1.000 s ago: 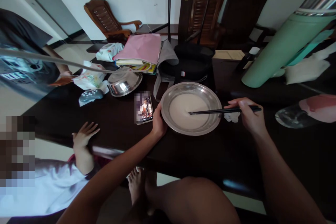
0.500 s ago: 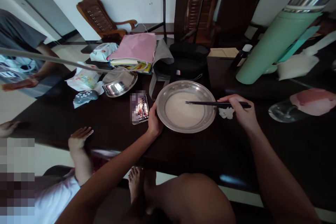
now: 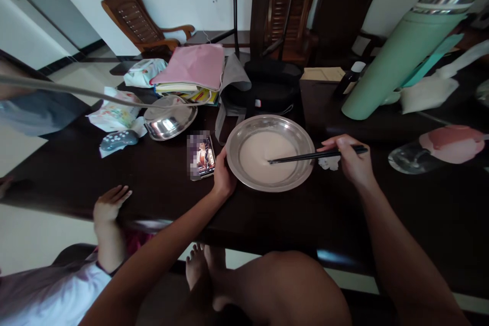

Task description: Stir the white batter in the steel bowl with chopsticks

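A wide metal bowl (image 3: pixel 244 175) stands on the dark table in front of me, with a pale, milky mixture (image 3: pixel 252 155) inside. My left hand (image 3: pixel 223 175) grips the bowl's left rim, its fingers partly hidden under the side. Dark chopsticks (image 3: pixel 301 157) are held in my right hand (image 3: pixel 353 158), their tips in the mixture near its middle. Under that hand lies a crumpled white tissue (image 3: pixel 329 163). A phone (image 3: pixel 204 157) with a lit screen leans just left of my left hand.
An upturned metal bowl (image 3: pixel 170 121), a game controller (image 3: pixel 119 139) and a pink folder (image 3: pixel 193 63) lie to the left. Green thermos (image 3: pixel 401 66) and a lidded clear container (image 3: pixel 408 157) are on the right. Another person's hand (image 3: pixel 112 204) rests on the table's left edge.
The chopstick tips have moved down and slightly left within the mixture. My left hand keeps its hold on the bowl. A person standing at far left has shifted leftward.
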A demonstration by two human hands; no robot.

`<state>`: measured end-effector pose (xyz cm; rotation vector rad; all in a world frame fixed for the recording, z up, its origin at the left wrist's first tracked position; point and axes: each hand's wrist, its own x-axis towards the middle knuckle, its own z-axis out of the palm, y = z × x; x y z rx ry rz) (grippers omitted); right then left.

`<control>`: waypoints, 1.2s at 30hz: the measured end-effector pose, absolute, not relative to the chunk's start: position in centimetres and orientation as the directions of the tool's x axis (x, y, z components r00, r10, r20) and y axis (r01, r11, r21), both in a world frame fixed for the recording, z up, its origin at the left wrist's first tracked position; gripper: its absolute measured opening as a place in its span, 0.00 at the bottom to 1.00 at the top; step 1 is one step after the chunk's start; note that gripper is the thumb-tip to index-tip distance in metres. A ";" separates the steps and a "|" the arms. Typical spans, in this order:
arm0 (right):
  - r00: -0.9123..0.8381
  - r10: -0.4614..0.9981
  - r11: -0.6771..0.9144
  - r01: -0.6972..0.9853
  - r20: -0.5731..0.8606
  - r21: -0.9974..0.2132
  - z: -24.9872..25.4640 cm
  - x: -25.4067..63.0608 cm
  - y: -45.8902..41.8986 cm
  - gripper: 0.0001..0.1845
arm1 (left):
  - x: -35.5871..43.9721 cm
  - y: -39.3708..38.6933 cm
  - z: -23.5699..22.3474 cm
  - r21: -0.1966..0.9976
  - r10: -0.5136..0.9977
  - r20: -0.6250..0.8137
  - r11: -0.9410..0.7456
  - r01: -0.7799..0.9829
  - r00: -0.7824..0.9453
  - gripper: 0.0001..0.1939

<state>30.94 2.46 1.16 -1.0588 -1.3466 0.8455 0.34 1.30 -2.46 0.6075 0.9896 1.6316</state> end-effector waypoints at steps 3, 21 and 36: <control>-0.018 0.918 0.390 0.218 0.396 -0.895 1.3 30.6 2.3 0.22 | 0.5 1.2 -2.0 0.815 0.949 -0.146 -0.044 -0.578 -0.279 0.13; 0.093 0.934 0.336 0.096 0.345 -0.937 1.3 30.8 2.5 0.23 | 0.6 1.0 -1.8 0.827 0.944 -0.132 -0.064 -0.559 -0.303 0.11; 0.010 0.927 0.364 0.208 0.374 -0.908 1.5 30.6 2.4 0.23 | 0.6 0.9 -1.4 0.817 0.953 -0.138 -0.044 -0.575 -0.269 0.11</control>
